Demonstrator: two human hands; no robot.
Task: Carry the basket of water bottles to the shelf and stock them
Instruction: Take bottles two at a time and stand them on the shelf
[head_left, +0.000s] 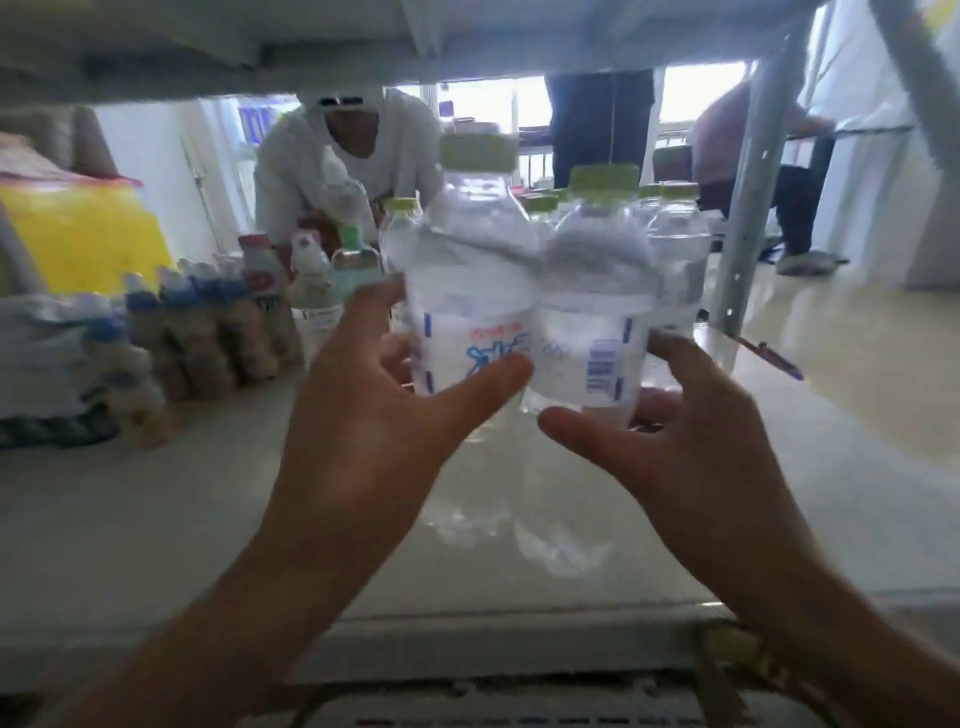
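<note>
Two clear plastic water bottles with pale green screw caps stood side by side at the centre of the frame, the left bottle in the left hand and the right bottle in the right hand, both on or just above the glossy pale shelf board; blur hid whether their bases touched it. The fingers of each hand were spread wide and curled loosely round the lower labelled part of a bottle, thumbs in front, more steadying than squeezing. More green-capped bottles of the same kind stood just behind, at centre right. To do this step well, I judged that the pair should be slid back together until they met that rear row, kept upright and held low, since the thin ribbed walls would dent under a hard grip and the smooth board would let a nudged bottle skate. The white printed labels, with blue lettering and a barcode, wrapped the cylindrical bodies below rounded shoulders. At the left of the frame sat shrink-wrapped packs of small blue-capped bottles and a yellow bag. The grey metal shelf post rose at upper right. The grid rim of the basket showed faintly along the bottom edge.
</note>
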